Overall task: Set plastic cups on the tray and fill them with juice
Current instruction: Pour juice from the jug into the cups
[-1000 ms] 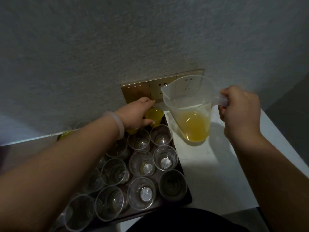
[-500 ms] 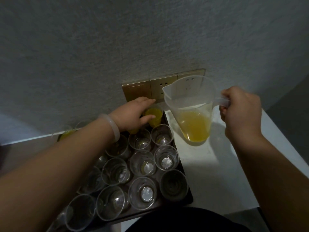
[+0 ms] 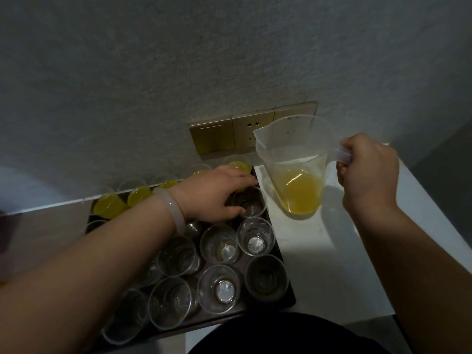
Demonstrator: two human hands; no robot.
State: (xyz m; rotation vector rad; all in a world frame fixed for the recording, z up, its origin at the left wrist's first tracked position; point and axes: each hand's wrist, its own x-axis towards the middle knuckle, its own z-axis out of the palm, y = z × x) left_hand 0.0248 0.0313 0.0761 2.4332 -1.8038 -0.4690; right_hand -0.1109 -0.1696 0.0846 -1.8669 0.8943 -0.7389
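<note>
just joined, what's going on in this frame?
A person is partway through a juice-filling job. The right hand grips the handle of a clear pitcher, which is upright beside the dark tray and not pouring, with juice in its lower part. The left hand holds an empty cup in the second row, at the tray's right edge. The back-row cups hold juice. The other cups are empty.
</note>
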